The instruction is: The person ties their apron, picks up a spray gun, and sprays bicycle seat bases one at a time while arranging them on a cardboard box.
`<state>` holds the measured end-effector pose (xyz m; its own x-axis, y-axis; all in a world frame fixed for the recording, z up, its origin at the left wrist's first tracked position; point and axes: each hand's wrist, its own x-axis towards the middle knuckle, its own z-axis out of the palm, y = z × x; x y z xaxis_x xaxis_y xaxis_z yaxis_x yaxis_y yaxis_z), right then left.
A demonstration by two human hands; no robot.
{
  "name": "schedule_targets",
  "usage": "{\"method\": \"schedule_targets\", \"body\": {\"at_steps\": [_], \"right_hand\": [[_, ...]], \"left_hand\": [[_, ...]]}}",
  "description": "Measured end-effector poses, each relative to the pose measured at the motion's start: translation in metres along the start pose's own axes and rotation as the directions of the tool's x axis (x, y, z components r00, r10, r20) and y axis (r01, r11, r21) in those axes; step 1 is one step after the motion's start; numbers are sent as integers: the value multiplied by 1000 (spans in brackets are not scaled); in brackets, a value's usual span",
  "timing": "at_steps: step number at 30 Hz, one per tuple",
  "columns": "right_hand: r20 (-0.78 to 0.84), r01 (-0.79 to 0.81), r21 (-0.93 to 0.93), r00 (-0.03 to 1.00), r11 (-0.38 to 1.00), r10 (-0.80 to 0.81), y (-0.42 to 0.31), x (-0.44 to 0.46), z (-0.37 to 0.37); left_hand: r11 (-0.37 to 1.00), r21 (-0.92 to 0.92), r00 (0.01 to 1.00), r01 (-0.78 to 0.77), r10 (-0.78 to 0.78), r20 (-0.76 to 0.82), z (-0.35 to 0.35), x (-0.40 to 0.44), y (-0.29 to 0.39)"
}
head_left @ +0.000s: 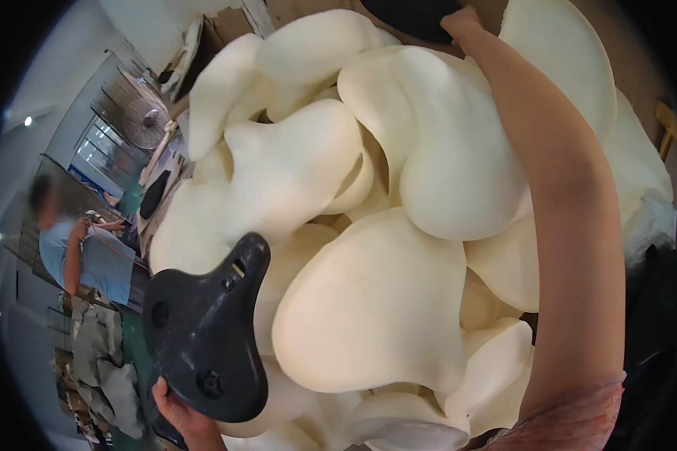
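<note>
My left hand is closed on the wide end of a black plastic bicycle saddle base, with its thumb along the edge. The base shows a slot near its narrow nose and round fittings on the wide part. It is held in front of a large heap of cream foam saddle pads. My right arm stretches over the heap's right side to the top of the view. There my right hand grips the edge of a dark rounded piece, cut off by the frame, so its kind is unclear.
At the left a person in a light blue shirt stands working with their hands. Behind is a standing fan. Grey-green saddle-shaped pieces are piled at lower left. A white plastic bag lies at the right.
</note>
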<state>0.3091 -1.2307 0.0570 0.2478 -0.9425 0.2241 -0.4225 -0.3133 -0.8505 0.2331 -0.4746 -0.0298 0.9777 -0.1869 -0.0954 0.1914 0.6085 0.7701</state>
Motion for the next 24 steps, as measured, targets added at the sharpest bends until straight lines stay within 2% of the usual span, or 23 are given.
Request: {"method": "schedule_targets", "body": {"at_steps": [2, 3, 4, 5, 6, 8, 9, 10, 11, 13, 20, 22, 24], "right_hand": [[-6, 143, -87, 990, 986, -144, -6, -7, -4], [219, 141, -346, 973, 928, -66, -34, -44, -23], [220, 144, -356, 973, 923, -67, -27, -57, -38], [287, 332, -21, 906, 943, -312, -14, -65, -51], [263, 460, 323, 796, 827, -545, -5, -71, -61], [284, 457, 340, 783, 822, -553, -12, -72, -50], [106, 380, 176, 910, 908, -401, -22, -62, -25], [-105, 250, 30, 964, 968, -246, -25, -51, -11], [-107, 250, 30, 963, 968, -246, -26, -48, -5], [-238, 179, 92, 959, 979, -153, -27, -47, -2], [-278, 415, 262, 897, 871, -344, -30, -60, -30], [-298, 500, 330, 860, 801, -414, -44, -65, -46], [-384, 570, 524, 822, 633, -422, -15, -3, -46]], "left_hand": [[999, 46, 1000, 5, -4, -22, 8, -8, -3], [996, 52, 995, 75, -72, -62, 14, -11, -3], [996, 44, 995, 83, -80, -66, 11, -8, -6], [996, 41, 991, 84, -79, -106, 7, -6, -5], [996, 43, 986, 83, -76, -145, 5, -6, -5], [998, 29, 983, 59, -53, -174, 6, -8, -8], [998, 28, 984, 59, -53, -171, 5, -9, -7], [998, 28, 984, 61, -56, -168, 5, -9, -7], [998, 28, 984, 62, -56, -166, 5, -7, -6], [997, 40, 986, 62, -55, -159, 6, -6, -5], [996, 44, 982, 73, -64, -177, -5, -1, -5], [998, 59, 995, 21, -15, -98, 6, -3, -9], [1000, -9, 997, 22, -22, -76, 3, -4, 0]]}}
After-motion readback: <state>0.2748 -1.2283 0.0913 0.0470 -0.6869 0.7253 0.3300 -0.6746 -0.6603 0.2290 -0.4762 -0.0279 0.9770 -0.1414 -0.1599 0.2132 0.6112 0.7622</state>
